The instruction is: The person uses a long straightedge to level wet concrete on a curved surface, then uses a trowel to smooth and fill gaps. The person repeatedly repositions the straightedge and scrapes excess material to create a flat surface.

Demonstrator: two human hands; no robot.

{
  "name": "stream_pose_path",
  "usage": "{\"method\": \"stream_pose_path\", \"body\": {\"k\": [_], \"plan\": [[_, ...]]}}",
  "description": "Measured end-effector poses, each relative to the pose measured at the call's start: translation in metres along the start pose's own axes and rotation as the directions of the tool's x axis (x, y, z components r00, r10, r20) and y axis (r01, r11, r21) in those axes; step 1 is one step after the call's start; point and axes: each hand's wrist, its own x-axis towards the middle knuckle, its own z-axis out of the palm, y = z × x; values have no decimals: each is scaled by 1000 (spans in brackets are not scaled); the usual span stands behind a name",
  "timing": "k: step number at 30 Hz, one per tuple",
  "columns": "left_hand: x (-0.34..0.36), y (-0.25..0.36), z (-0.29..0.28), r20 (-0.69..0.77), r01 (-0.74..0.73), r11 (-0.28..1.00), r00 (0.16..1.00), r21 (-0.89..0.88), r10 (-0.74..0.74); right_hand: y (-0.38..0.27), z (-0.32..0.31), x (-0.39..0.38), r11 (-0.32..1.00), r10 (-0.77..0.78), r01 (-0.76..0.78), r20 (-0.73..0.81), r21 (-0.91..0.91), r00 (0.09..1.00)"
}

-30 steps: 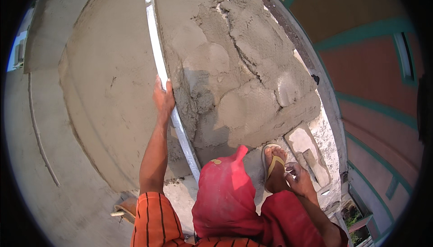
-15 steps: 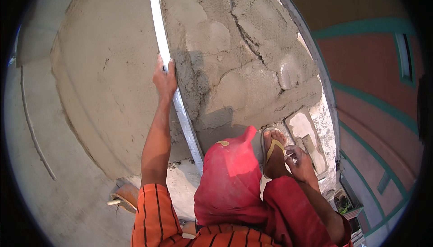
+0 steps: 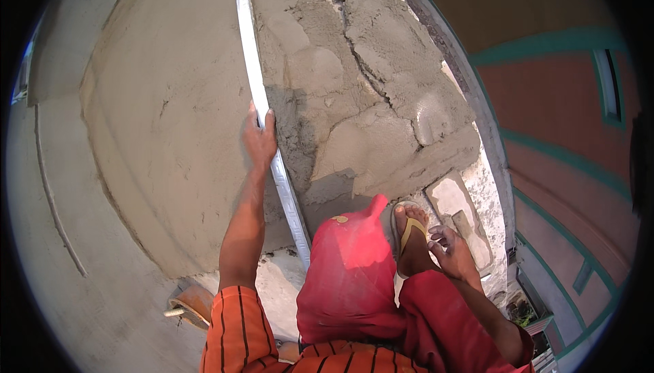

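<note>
Left hand (image 3: 261,143) firmly clasps a long, silvery metal bar (image 3: 250,53) across grainy mortar (image 3: 371,145), right hand (image 3: 455,258) half-open, empty.

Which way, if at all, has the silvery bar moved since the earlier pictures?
Yes: judged against the long crack in the grey mortar, the silvery bar has shifted slightly right, toward it.

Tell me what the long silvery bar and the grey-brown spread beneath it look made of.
Long silvery bar: probably aluminium, smooth and shiny, judging by its bright metallic glare. Grey-brown spread: apparently damp cement mortar, smoothed left of the bar, lumpy and cracked right of it.
</note>
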Motion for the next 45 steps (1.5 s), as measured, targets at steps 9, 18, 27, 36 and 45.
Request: {"method": "stream_pose_path", "body": {"k": [9, 18, 27, 36, 45], "plan": [[-26, 8, 3, 57, 7, 1000, 998, 20, -8, -8, -7, 0, 994, -90, 89, -15, -60, 996], [44, 29, 20, 18, -16, 998, 1000, -58, 17, -3, -1, -5, 1000, 20, -20, -18, -2, 1000], [-31, 13, 11, 34, -43, 999, 998, -21, 44, -15, -1, -6, 999, 5, -5, -1, -35, 1000], [94, 44, 31, -14, -30, 997, 999, -67, 29, -3, 0, -10, 994, -42, 41, -10, -98, 999], [29, 17, 38, -71, -97, 954, 994, -285, 80, 6, 6, -19, 999, -49, 50, -68, 16, 997]]}}
